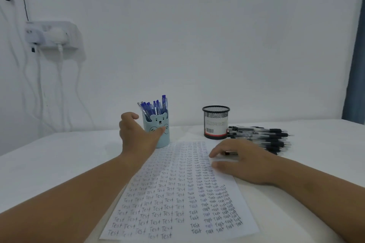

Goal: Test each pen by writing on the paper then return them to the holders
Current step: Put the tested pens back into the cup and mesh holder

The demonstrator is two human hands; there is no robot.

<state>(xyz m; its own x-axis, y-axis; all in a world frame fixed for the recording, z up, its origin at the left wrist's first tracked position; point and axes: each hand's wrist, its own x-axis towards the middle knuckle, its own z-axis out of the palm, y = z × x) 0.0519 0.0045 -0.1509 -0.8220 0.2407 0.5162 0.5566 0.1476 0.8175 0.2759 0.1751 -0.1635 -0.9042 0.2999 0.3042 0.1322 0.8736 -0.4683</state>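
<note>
On a white table [59, 163], against a plain white wall, the following items were recorded.

Paper [177, 193]: one sheet, lying flat at the centre, covered in columns of the handwritten word "Test".

Blue bear holder [159, 132]: pale blue cup with a bear face, standing upright just beyond the sheet's far left corner, filled with blue pens [155, 107] standing cap end up.

Mesh holder [215, 122]: black wire cup with a barcode label, upright beyond the sheet's far right corner; no pen showed above its rim.

Black pens [260, 137]: a loose pile lying on their sides just right of the mesh holder.

Left hand [136, 134]: reached forward to the bear holder, thumb laid across its front and fingers curved toward its left side, half-closed about the cup; whether the fingers gripped it could not be told.

Right hand [243, 161]: palm down at the sheet's right edge, fingers loosely spread. One pen [230, 153], dark with a red mark, lay beneath the fingertips; whether it was pinched or merely touched could not be told.

Wall socket [52, 34]: at upper left, with a plug and hanging white cables.

Curtain [355, 65]: blue, at the right edge.
</note>
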